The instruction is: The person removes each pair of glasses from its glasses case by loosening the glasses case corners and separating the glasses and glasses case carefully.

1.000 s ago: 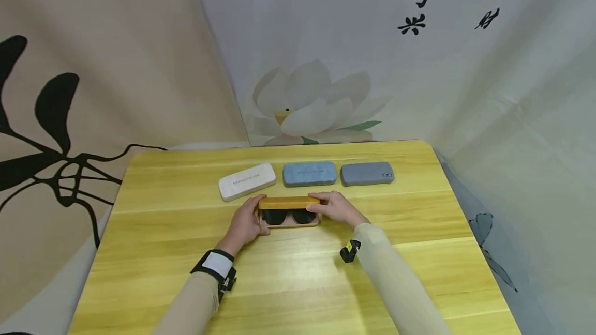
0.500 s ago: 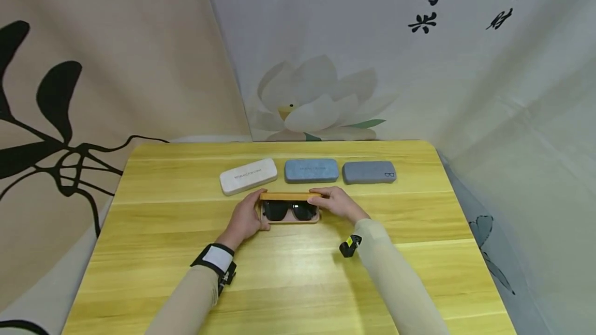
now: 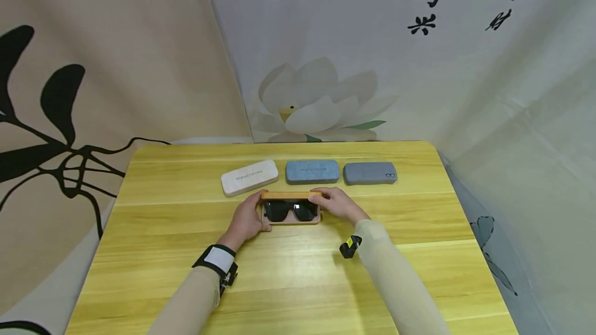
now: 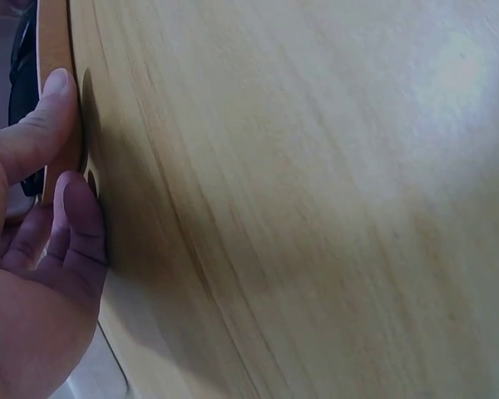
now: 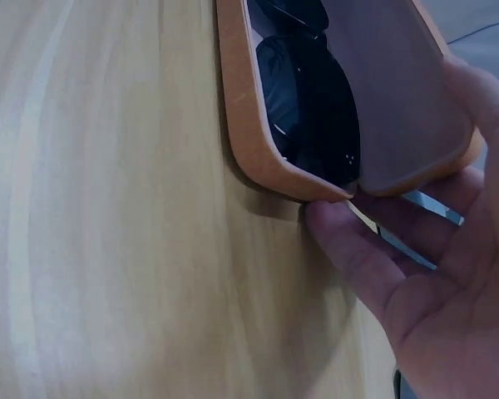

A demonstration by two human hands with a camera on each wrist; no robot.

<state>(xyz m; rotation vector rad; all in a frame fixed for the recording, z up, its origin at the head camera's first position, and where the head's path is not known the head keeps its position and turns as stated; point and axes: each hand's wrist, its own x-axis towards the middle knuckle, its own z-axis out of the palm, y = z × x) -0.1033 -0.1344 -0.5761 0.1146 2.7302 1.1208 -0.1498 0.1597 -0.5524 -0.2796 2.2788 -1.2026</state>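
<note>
An orange-brown glasses case lies on the table with its lid raised. Inside it rest black sunglasses, lenses toward me, on a pale pink lining. My left hand grips the left end of the case; in the left wrist view its thumb presses the front wall. At the other end my right hand holds the lid, its thumb at the lid's rim. The right wrist view shows a fingertip right at the hinge corner, beneath the sunglasses' end.
Behind the open case three closed cases stand in a row: white, blue and grey. The wooden table reaches to printed curtains at the back and sides.
The lid has swung further back, so both lenses of the sunglasses now show fully. Both hands keep their places at the case's ends. The head view has shifted slightly.
</note>
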